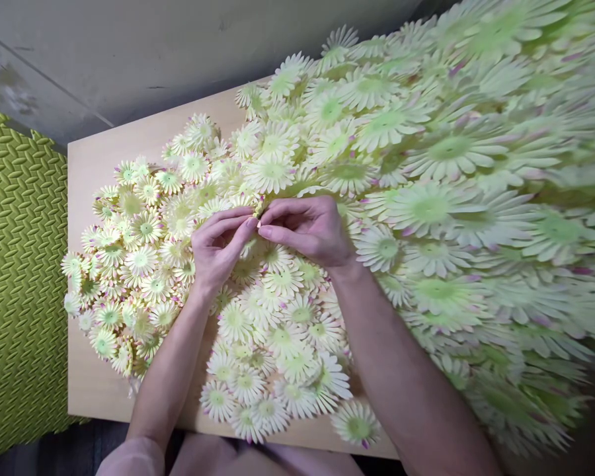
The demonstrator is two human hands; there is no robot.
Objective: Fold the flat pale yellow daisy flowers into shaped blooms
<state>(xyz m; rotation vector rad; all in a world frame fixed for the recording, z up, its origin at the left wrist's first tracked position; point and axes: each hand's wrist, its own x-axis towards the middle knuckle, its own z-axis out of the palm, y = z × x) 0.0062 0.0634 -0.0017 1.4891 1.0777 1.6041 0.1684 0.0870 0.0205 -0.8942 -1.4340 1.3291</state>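
Observation:
My left hand (pixel 219 246) and my right hand (pixel 310 230) meet over the middle of the table. Their thumbs and fingertips pinch a small yellowish flower piece (pixel 258 210) between them, seen edge-on and mostly covered by the fingers. Below the hands lies a loose group of pale yellow-green artificial daisy heads (pixel 282 337) with fine petals. To the left of my left hand is a heap of smaller daisy heads (pixel 141 261) with pink-purple petal tips. Beside my right hand a large pile of daisy heads (pixel 429 208) spreads to the right.
The flowers lie on a light wooden table (pixel 99 390), whose left edge shows. A green woven-textured mat (pixel 20 277) stands at the far left. Behind the table is a grey wall (pixel 178 53). One daisy head (pixel 356 423) lies near the front edge.

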